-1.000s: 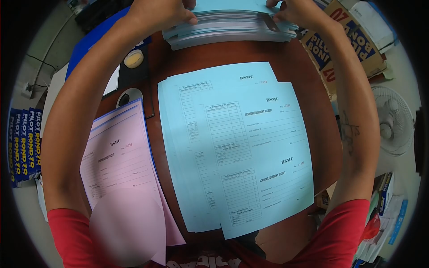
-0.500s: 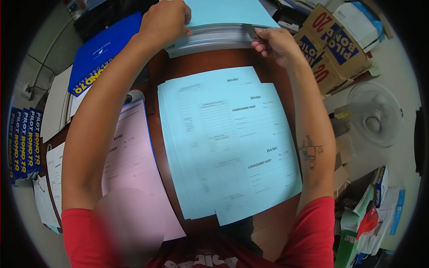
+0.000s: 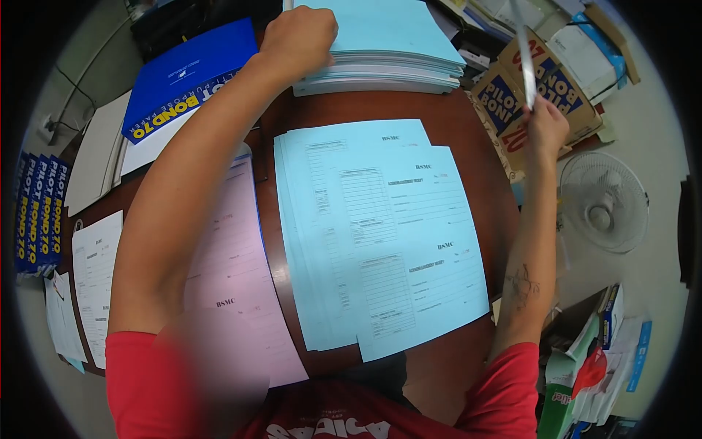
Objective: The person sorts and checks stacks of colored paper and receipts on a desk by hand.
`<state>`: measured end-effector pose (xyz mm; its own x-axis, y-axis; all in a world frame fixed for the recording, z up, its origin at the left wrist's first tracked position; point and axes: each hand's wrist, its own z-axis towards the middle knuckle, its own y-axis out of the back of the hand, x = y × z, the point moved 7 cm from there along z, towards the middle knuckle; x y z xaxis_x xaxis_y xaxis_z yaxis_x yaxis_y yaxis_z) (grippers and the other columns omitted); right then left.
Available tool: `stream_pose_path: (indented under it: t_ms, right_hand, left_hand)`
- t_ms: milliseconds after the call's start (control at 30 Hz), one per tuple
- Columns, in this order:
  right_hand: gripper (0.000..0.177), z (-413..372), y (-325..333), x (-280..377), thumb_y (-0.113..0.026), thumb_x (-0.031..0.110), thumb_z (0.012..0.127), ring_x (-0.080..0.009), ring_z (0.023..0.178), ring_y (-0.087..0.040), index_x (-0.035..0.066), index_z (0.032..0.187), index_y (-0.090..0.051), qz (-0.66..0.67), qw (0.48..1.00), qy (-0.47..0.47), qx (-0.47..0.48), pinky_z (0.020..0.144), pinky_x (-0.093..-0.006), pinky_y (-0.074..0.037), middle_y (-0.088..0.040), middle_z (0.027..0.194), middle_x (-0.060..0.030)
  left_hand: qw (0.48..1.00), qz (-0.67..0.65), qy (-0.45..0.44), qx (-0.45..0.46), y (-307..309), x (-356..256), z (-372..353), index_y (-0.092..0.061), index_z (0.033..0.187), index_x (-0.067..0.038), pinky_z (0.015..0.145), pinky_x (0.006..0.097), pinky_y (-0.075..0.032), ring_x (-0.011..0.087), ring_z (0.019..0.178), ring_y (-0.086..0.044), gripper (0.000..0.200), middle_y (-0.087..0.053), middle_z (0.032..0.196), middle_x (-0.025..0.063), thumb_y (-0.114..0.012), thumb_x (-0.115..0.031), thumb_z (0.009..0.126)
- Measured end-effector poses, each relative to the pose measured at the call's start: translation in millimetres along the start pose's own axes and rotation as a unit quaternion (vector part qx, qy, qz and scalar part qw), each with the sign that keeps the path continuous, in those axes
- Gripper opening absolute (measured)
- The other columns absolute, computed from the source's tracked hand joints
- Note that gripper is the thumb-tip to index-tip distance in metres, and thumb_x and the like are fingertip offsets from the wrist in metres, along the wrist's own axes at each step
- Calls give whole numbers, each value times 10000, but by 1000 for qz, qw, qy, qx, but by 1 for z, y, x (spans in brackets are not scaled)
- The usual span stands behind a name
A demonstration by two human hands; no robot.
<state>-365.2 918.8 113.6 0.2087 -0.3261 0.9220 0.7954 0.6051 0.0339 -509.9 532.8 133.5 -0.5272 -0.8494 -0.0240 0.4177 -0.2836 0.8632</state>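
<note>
My left hand (image 3: 301, 38) is closed at the left edge of a thick stack of light-blue paper (image 3: 398, 33) at the back of the desk; its fingertips are partly hidden. Off to the right, above a cardboard box, my right hand (image 3: 547, 130) is closed around the lower end of a long thin metal ruler (image 3: 524, 62), held upright and seen nearly edge-on. Between my forearms lie overlapping light-blue receipt sheets (image 3: 380, 234) printed "BSMC". Pink receipt sheets (image 3: 245, 293) lie to their left, partly under my left forearm.
A blue "Bond 70" paper ream box (image 3: 190, 73) stands at the back left, with white printed forms (image 3: 99, 278) nearer me. Several reams (image 3: 40, 212) stand at far left. On the right are the cardboard box (image 3: 504, 102), a fan (image 3: 603, 201) and a pile of papers and packaging (image 3: 592, 358).
My right hand has drawn the ruler away from the blue stack and swung it up to the right. My left hand stays at the stack's left edge. The view has shifted slightly.
</note>
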Motion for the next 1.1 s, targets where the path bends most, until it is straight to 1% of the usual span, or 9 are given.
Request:
stream_pose_path:
  t_ms: [367,567,633,733,800,933,1000,1033,1100]
  right_hand:
    - [183,-45,-143,-22,-624,111,994,-154,566,-650,-54,926,-667,-36,972,-145,182,505,-293,-544,-691,735,-107]
    - [455,-52,-108,-2,-667,406,1001,-159,600,-679,-40,1090,-673,-132,965,-94,207,522,-277,-556,-698,758,-100]
    - [420,-70,-84,20,-679,355,996,-138,606,-675,-57,1068,-709,-133,971,-49,192,493,-263,-523,-698,799,-79]
    - [184,-105,-52,33,-713,122,950,-104,633,-651,-13,1076,-711,-123,960,24,252,537,-236,-507,-705,848,-39]
    - [133,-149,-34,53,-701,-16,911,-72,688,-626,-4,1043,-717,-91,953,58,282,568,-223,-494,-705,849,-24]
    - [65,-259,-32,90,-726,32,933,-67,659,-622,-31,920,-730,-68,934,22,350,507,-234,-475,-708,802,-47]
    - [68,-301,-52,105,-714,29,933,-128,595,-636,-34,930,-738,-58,916,96,386,525,-259,-498,-726,798,-75]
    - [68,-312,-63,108,-714,29,933,-128,595,-636,-34,930,-738,-52,914,101,390,525,-259,-498,-726,798,-75]
    - [117,-334,-105,136,-719,73,925,-234,626,-675,-27,980,-746,-129,837,330,416,601,-317,-543,-748,839,-110]
  left_hand:
    - [1000,-11,-9,11,-10,0,-3,-761,949,-54,847,456,-598,331,940,-747,221,-762,941,160,-852,-173,786]
    - [993,-83,40,70,13,15,-19,-752,1087,-64,945,438,-553,328,1071,-709,316,-736,1161,174,-847,-161,802]
    - [983,-65,-93,-143,49,26,-41,-761,1085,-61,913,435,-565,338,1028,-715,347,-748,1055,165,-862,-199,783]
    - [975,-75,-136,-157,107,51,-114,-752,1103,-48,926,421,-547,323,1067,-697,333,-739,1095,161,-840,-146,797]
    - [983,-110,-102,-108,141,82,-172,-755,1076,-36,852,392,-562,304,964,-721,271,-752,1031,156,-809,-80,815]
    - [970,-188,87,-129,213,118,-317,-756,1006,20,674,313,-553,199,726,-715,154,-759,859,138,-757,-30,860]
    - [913,-251,315,-65,215,131,-399,-735,1066,68,723,317,-552,148,768,-708,176,-740,824,112,-709,0,905]
    - [910,-244,327,-78,216,120,-432,-733,1066,66,731,313,-554,157,762,-708,169,-740,839,122,-685,-6,921]
    - [936,-200,254,-139,215,92,-475,-721,1086,62,770,329,-557,201,794,-708,191,-739,906,148,-650,-48,946]
